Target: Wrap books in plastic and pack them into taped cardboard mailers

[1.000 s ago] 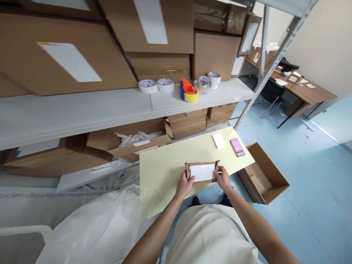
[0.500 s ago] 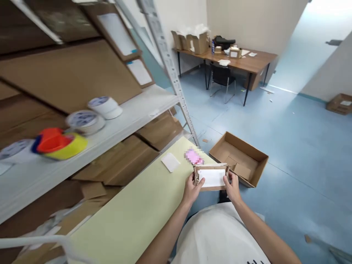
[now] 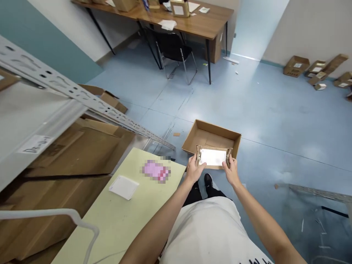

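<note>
I hold a small flat cardboard parcel (image 3: pixel 213 157) with a white label on top, one hand at each end. My left hand (image 3: pixel 194 170) grips its left end and my right hand (image 3: pixel 231 171) grips its right end, fingers closed on the crumpled taped edges. The parcel hangs over the near rim of an open brown cardboard box (image 3: pixel 211 136) that stands on the blue floor. The pale yellow table (image 3: pixel 121 216) lies to my left, apart from both hands.
A pink blurred item (image 3: pixel 155 171) and a white paper slip (image 3: pixel 123 187) lie on the table. Metal shelving (image 3: pixel 68 91) with flat cartons stands at left. A wooden desk (image 3: pixel 176 16) with a black chair (image 3: pixel 174 51) is at the back, and several small boxes (image 3: pixel 316 71) sit by the far right wall.
I have turned to the right, away from the shelves and table. Both hands carried the parcel off the table and over the open box on the floor.
</note>
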A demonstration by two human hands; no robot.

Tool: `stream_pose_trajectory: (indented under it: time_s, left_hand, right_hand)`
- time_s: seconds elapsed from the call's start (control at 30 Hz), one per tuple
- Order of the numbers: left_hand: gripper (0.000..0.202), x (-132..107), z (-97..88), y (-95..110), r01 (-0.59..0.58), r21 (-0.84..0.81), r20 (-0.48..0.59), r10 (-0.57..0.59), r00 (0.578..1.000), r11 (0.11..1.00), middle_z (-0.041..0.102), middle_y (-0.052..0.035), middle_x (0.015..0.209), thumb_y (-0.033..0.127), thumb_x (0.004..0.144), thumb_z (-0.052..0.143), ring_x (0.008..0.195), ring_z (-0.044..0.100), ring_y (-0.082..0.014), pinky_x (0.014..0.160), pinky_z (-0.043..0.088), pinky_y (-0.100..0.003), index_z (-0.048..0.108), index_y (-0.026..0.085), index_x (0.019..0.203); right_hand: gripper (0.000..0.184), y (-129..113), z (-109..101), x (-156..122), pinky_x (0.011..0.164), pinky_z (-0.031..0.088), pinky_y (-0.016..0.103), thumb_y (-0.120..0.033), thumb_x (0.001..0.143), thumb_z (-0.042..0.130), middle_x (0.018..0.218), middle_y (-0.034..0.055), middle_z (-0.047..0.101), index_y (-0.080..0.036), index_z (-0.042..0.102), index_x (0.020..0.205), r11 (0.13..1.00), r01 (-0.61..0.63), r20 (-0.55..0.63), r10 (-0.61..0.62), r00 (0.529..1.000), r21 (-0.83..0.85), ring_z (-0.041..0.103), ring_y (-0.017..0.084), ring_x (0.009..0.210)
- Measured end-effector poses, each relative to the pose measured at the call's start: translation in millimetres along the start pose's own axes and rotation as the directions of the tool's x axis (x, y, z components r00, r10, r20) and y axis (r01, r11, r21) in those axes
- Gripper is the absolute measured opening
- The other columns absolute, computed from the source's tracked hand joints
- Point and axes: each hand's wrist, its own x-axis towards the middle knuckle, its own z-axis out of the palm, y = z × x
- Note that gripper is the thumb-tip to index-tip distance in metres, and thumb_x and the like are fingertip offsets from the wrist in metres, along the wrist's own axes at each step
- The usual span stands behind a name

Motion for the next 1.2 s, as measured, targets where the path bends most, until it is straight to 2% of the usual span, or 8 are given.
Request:
stream_pose_trajectory:
  time_s: [0.3,0.5,0.63,0.77,0.9,1.03,1.1,1.2]
  left_hand:
    - [0.081,34.0,18.3,9.7,-0.264,0.068,0.057,0.261,0.964,0.962,0.039,-0.0141,0.152,0.022,0.072,0.065,0.145,0.024,-0.0333,0.116,0.019,-0.059,0.033,0.02,0.146]
    - [0.054,2.4,1.0,-14.9,-0.195,0.089,-0.044,0.199,0.979,0.977,0.052,-0.0146,0.141,0.02,0.076,0.061,0.138,0.039,-0.0316,0.112,0.032,-0.056,0.053,0.018,0.129]
    - [0.036,-36.6,-27.8,-30.4,-0.14,0.02,-0.196,0.142,0.97,0.99,0.066,-0.0117,0.123,0.022,0.078,0.059,0.123,0.057,-0.0261,0.105,0.045,-0.046,0.063,0.018,0.114]
    - [0.032,-80.4,-64.6,-38.9,-0.047,-0.058,-0.37,0.023,0.929,0.997,0.07,-0.0093,0.113,0.025,0.08,0.059,0.109,0.065,-0.0231,0.098,0.051,-0.043,0.064,0.019,0.111]
    - [0.033,-136.4,-96.7,-54.1,0.03,-0.178,-0.58,-0.13,0.804,0.983,0.069,-0.0104,0.115,0.028,0.08,0.059,0.109,0.065,-0.0237,0.096,0.052,-0.043,0.063,0.019,0.112]
    - [0.042,-215.4,-115.6,-77.5,0.04,-0.319,-0.746,-0.278,0.605,0.947,0.069,-0.0117,0.112,0.033,0.082,0.058,0.1,0.068,-0.0219,0.091,0.053,-0.042,0.055,0.02,0.122]
    - [0.047,-261.0,-119.5,-90.3,0.063,-0.406,-0.775,-0.38,0.506,0.912,0.068,-0.0122,0.112,0.038,0.083,0.057,0.095,0.069,-0.0207,0.085,0.056,-0.04,0.05,0.021,0.126]
    - [0.05,-328.3,-118.4,-110.5,0.083,-0.543,-0.761,-0.531,0.372,0.836,0.067,-0.0126,0.111,0.047,0.083,0.054,0.088,0.069,-0.0196,0.076,0.057,-0.036,0.05,0.021,0.126]
  right_hand:
    - [0.067,4.0,-5.2,10.7,0.114,0.028,0.052,-0.06,0.085,0.053,0.155,0.0109,0.034,-0.026,0.044,0.143,0.963,0.24,0.166,-0.257,0.952,0.12,0.026,0.031,0.145]
    - [0.061,-0.2,18.5,-5.4,0.109,0.037,0.053,-0.057,0.082,0.059,0.141,0.0143,0.053,-0.025,0.056,0.133,0.956,0.112,0.389,-0.215,0.896,0.272,0.05,0.032,0.13]
    - [0.062,-19.7,40.8,-17.9,0.095,0.05,0.052,-0.059,0.078,0.064,0.119,0.0166,0.068,-0.022,0.059,0.127,0.94,-0.036,0.598,-0.187,0.779,0.34,0.067,0.032,0.106]
    - [0.061,-59.6,66.7,-26.2,0.083,0.056,0.048,-0.059,0.075,0.067,0.105,0.0149,0.073,-0.021,0.06,0.123,0.941,-0.009,0.754,-0.265,0.6,0.338,0.071,0.029,0.088]
    - [0.059,-107.2,95.9,-48.3,0.078,0.055,0.043,-0.057,0.076,0.068,0.1,0.0126,0.074,-0.021,0.06,0.121,0.92,0.046,0.842,-0.376,0.387,0.39,0.071,0.026,0.08]
    - [0.051,-142.6,123.8,-93.8,0.074,0.054,0.038,-0.053,0.075,0.071,0.091,0.0088,0.073,-0.022,0.062,0.115,0.903,0.039,0.882,-0.425,0.204,0.427,0.068,0.021,0.072]
    - [0.049,-155.2,135.7,-123.6,0.071,0.053,0.036,-0.053,0.073,0.073,0.085,0.0067,0.072,-0.022,0.063,0.11,0.908,-0.009,0.898,-0.412,0.156,0.419,0.065,0.019,0.068]
    - [0.047,-166.5,149.5,-174.7,0.067,0.052,0.034,-0.055,0.07,0.074,0.077,0.0038,0.069,-0.022,0.065,0.102,0.923,-0.076,0.917,-0.362,0.168,0.378,0.062,0.018,0.065]
